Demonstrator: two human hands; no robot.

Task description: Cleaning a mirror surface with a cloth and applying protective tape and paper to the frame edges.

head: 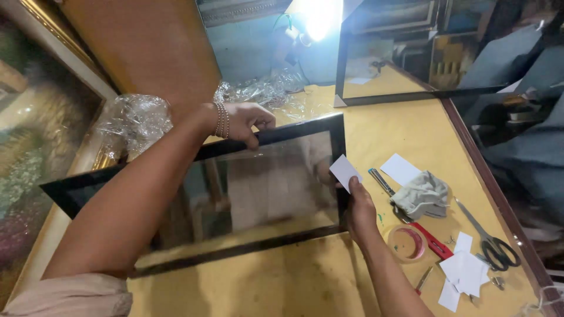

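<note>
Plainly, from the head camera, the left hand [244, 121] has its fingers clamped over the top edge of a black picture frame [200, 194] with glass, tilted up off the yellow table [376, 126], while the right hand [359, 208] pinches a small white card [344, 171] against the frame's right edge. Doing this well likely means keeping the frame steady and the card flat, clear of the glass. Counted: one grey cloth [423, 195], one tape roll [406, 242], one pair of scissors [490, 243], and several loose white cards [464, 273], perhaps five.

Black glazed frame [276, 196] tilted above the table (small white card [344, 171] at its right edge).
</note>
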